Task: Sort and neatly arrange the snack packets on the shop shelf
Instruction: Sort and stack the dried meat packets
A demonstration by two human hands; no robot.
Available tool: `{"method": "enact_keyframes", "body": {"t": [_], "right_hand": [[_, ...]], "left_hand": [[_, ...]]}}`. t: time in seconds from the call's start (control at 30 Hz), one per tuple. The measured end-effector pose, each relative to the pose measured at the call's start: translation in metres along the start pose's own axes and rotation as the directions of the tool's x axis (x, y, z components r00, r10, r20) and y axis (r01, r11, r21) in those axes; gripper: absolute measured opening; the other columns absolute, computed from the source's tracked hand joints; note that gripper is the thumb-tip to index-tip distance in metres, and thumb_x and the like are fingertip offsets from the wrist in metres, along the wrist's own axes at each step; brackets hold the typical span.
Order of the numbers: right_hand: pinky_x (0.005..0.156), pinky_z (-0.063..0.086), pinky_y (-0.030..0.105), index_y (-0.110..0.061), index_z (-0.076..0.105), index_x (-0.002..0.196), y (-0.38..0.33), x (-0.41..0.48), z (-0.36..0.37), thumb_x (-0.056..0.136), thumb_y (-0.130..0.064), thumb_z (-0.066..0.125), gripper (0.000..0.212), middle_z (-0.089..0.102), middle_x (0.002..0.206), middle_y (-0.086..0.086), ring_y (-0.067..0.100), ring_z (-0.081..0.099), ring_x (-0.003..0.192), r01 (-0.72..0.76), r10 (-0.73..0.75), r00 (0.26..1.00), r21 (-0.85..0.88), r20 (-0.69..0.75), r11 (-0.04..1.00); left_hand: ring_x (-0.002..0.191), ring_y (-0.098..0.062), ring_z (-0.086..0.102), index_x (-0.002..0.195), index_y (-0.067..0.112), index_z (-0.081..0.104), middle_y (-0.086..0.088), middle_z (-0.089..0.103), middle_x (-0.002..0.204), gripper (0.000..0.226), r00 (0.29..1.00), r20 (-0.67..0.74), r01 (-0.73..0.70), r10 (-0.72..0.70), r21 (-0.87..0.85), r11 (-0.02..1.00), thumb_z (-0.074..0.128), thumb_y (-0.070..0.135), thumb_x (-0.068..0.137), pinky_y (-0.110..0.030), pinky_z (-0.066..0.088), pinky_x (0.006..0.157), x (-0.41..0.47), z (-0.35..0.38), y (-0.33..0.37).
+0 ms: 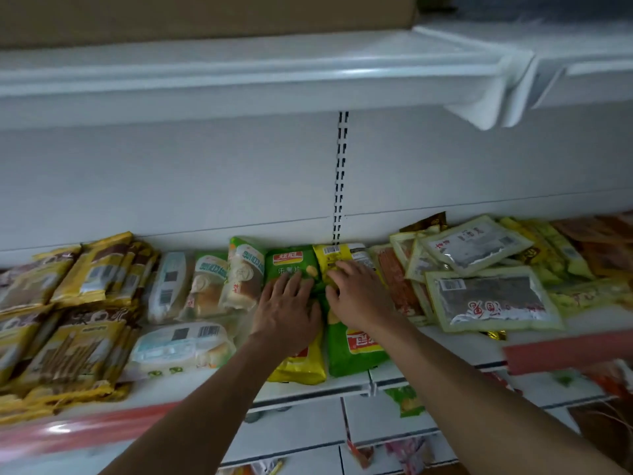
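Left hand [286, 305], right hand [358, 296] — fingers [294, 281] straight, apart — half hide the chip packets [289, 260].

Dim, bluish, even indoor light. A pale glare streak runs along the upper shelf [239, 75] at 12 o'clock. Wide-angle bending curves the edges; packets [34, 279] at 9 and 3 o'clock smear with motion blur.

a brown cardboard box [205, 15] sits on the top shelf board [239, 80]; a white tiled floor [370, 419] lies below.
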State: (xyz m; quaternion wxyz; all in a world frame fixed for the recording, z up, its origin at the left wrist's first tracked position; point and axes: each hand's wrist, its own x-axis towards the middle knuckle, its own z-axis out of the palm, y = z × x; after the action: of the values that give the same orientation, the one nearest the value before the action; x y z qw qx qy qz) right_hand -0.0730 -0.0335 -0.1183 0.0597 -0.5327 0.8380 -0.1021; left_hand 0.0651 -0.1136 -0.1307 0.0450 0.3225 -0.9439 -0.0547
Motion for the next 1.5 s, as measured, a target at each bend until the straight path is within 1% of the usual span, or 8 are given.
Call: {"method": "enact_keyframes", "body": {"t": [0.27, 0.53, 0.67, 0.77, 0.97, 1.23, 1.4, 1.5], "right_hand": [[0.094, 0.047, 0.037, -0.017, 0.060, 0.124, 0.002, -0.003, -0.040, 0.092, -0.043, 0.057, 0.041, 0.057, 0.127, 0.006, 0.028, 0.053, 0.117, -0.179, 0.178, 0.984, -0.020, -0.028, 0.984], [0.082, 0.043, 0.035, -0.018, 0.062, 0.116, 0.035, -0.037, -0.071, 0.091, -0.032, 0.053, 0.030, 0.060, 0.118, 0.008, 0.032, 0.056, 0.111, -0.320, 0.319, 0.932, 0.023, -0.175, 0.947], [0.101, 0.038, 0.040, -0.020, 0.048, 0.137, 0.089, -0.065, -0.075, 0.090, -0.046, 0.057, 0.055, 0.047, 0.142, 0.007, 0.030, 0.039, 0.131, -0.382, 0.363, 0.912, -0.076, -0.192, 0.921], [0.119, 0.013, 0.048, -0.025, 0.027, 0.151, 0.138, -0.080, -0.074, 0.088, -0.064, 0.050, 0.078, 0.014, 0.162, 0.006, 0.029, 0.008, 0.149, -0.388, 0.372, 0.919, -0.124, -0.128, 0.913], [0.118, -0.002, 0.050, -0.038, 0.006, 0.155, 0.196, -0.108, -0.043, 0.075, -0.089, 0.016, 0.095, -0.005, 0.165, -0.002, 0.024, -0.005, 0.151, -0.224, 0.221, 0.974, -0.053, -0.054, 0.973], [0.118, 0.018, 0.054, -0.020, 0.046, 0.144, 0.214, -0.115, -0.017, 0.084, -0.074, 0.042, 0.081, 0.031, 0.158, 0.009, 0.028, 0.025, 0.147, -0.105, 0.133, 0.924, 0.097, -0.360, 0.990], [0.118, 0.013, 0.057, -0.028, 0.030, 0.151, 0.224, -0.114, -0.019, 0.080, -0.087, 0.028, 0.092, 0.019, 0.162, 0.006, 0.029, 0.013, 0.150, -0.060, 0.113, 0.939, 0.169, -0.324, 0.984], [0.119, 0.007, 0.057, -0.028, 0.025, 0.153, 0.228, -0.114, -0.017, 0.071, -0.095, 0.028, 0.106, 0.006, 0.165, 0.006, 0.029, 0.000, 0.151, -0.040, 0.083, 0.960, 0.164, -0.269, 0.986]], "left_hand": [[0.135, -0.020, 0.039, 0.138, 0.027, 0.047, 0.002, 0.047, 0.144, 0.049, 0.998, 0.053, -0.038, 0.040, -0.050, 0.998, 0.035, 0.051, 0.096, -0.039, 0.029, 0.110, 0.014, -0.039, 0.006], [0.129, -0.022, 0.047, 0.135, 0.029, 0.051, 0.001, 0.053, 0.139, 0.043, 0.975, 0.046, -0.209, 0.215, -0.110, 0.972, 0.047, 0.044, 0.094, -0.035, 0.038, 0.105, 0.022, -0.064, 0.049], [0.120, -0.025, 0.055, 0.129, 0.027, 0.058, -0.002, 0.060, 0.129, 0.037, 0.941, 0.008, -0.323, 0.338, -0.271, 0.907, 0.049, 0.037, 0.095, -0.035, 0.045, 0.098, 0.022, -0.054, 0.096], [0.128, -0.022, 0.049, 0.139, 0.027, 0.049, -0.002, 0.052, 0.140, 0.045, 0.922, 0.002, -0.363, 0.388, -0.350, 0.864, 0.051, 0.035, 0.095, -0.031, 0.041, 0.105, 0.029, -0.036, 0.130], [0.150, -0.014, 0.002, 0.154, 0.033, 0.016, 0.004, 0.009, 0.163, 0.066, 0.979, -0.030, -0.195, 0.201, -0.424, 0.884, 0.044, 0.049, 0.097, -0.040, 0.000, 0.119, 0.071, -0.003, 0.208], [0.150, -0.017, 0.000, 0.153, 0.034, 0.022, 0.004, 0.012, 0.163, 0.064, 0.997, -0.071, -0.050, 0.033, -0.259, 0.965, 0.028, 0.062, 0.095, -0.042, 0.000, 0.122, 0.094, 0.034, 0.254], [0.150, -0.025, 0.006, 0.148, 0.034, 0.036, -0.003, 0.015, 0.162, 0.074, 0.971, -0.209, 0.036, -0.117, -0.355, 0.934, 0.022, 0.071, 0.086, -0.046, 0.005, 0.121, 0.088, 0.029, 0.247], [0.151, -0.025, -0.002, 0.152, 0.039, 0.022, -0.004, 0.008, 0.164, 0.074, 0.978, -0.060, 0.161, -0.200, -0.390, 0.907, 0.028, 0.074, 0.087, -0.046, 0.002, 0.122, 0.090, 0.034, 0.239]]}}
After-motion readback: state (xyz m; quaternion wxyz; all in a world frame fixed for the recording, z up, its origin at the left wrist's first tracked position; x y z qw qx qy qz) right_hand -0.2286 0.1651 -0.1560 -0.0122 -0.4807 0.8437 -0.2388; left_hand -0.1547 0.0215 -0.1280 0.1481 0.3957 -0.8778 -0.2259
